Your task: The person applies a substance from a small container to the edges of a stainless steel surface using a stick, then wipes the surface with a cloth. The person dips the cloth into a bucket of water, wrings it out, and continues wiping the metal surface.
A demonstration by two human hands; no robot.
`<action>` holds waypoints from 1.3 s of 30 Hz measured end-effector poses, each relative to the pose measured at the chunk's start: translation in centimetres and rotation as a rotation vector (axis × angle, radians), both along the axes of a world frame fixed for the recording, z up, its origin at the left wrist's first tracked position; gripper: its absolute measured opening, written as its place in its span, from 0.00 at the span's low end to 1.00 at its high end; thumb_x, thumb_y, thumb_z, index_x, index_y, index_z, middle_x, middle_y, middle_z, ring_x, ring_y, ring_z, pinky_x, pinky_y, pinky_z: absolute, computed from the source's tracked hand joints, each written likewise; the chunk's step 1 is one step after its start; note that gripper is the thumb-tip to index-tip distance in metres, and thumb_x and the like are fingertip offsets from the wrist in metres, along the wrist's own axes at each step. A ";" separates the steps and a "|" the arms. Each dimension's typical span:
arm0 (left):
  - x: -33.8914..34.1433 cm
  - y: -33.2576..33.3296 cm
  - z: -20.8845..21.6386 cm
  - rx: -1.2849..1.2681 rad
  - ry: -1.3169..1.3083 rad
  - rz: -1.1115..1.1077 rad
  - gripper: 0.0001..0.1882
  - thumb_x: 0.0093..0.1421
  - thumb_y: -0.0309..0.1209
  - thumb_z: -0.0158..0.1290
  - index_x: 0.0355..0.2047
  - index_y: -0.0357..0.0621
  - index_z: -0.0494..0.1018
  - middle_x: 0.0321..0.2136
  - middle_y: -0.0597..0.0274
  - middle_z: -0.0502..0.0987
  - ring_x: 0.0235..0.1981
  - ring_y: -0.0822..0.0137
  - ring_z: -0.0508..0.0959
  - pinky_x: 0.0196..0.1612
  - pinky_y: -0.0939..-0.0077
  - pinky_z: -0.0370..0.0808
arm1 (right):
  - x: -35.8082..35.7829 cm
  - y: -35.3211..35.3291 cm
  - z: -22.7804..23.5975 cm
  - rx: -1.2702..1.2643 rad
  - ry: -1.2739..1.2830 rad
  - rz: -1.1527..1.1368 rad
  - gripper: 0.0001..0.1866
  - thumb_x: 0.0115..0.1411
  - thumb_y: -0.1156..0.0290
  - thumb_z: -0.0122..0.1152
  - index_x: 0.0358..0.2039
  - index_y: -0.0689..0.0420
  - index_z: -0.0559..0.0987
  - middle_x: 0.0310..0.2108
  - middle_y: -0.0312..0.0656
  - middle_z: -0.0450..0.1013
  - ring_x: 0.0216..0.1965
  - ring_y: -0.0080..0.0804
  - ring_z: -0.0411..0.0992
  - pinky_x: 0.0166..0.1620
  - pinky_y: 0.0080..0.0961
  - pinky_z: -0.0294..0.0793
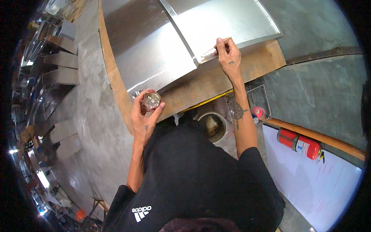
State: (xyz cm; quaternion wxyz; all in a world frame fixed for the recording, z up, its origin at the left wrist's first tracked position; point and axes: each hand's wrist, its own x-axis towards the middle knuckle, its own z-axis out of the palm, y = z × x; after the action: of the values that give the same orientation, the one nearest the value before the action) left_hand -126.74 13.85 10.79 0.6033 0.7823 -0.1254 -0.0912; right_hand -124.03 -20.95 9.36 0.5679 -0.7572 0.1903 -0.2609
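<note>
- The sheet-metal panel (147, 50) lies on the workbench (270, 54).
- At the panel's near left corner, the person's left hand (143, 124) holds a jar (152, 100).
- At the panel's near edge, right of its middle rib (182, 37), the right hand (229, 60) holds a stick (209, 51).
- Below the panel's near edge stands a bucket (222, 127).
- Right of the panel, nearer the person, are a fire extinguisher (303, 145) and a whiteboard (305, 189).

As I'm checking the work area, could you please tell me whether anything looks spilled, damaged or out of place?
Nothing plainly stands out: the left hand holds a small round container without a visible spill, the right hand a thin stick by the metal panel. Glare may hide fine marks there.
</note>
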 end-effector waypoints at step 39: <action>0.0 -1.6 -1.1 -0.035 -0.050 0.001 0.33 0.62 0.28 0.73 0.65 0.39 0.73 0.57 0.53 0.81 0.53 0.64 0.85 0.51 0.72 0.87 | -0.1 0.1 -0.4 -0.241 0.066 -0.015 0.23 0.77 0.51 0.61 0.35 0.59 0.80 0.25 0.33 0.74 0.29 0.19 0.69 0.33 0.24 0.70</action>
State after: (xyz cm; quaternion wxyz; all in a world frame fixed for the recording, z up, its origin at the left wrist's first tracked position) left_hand -126.77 12.24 9.73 0.6135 0.7738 -0.1415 -0.0690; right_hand -124.09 -20.84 8.94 0.4643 -0.8266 0.1819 -0.2610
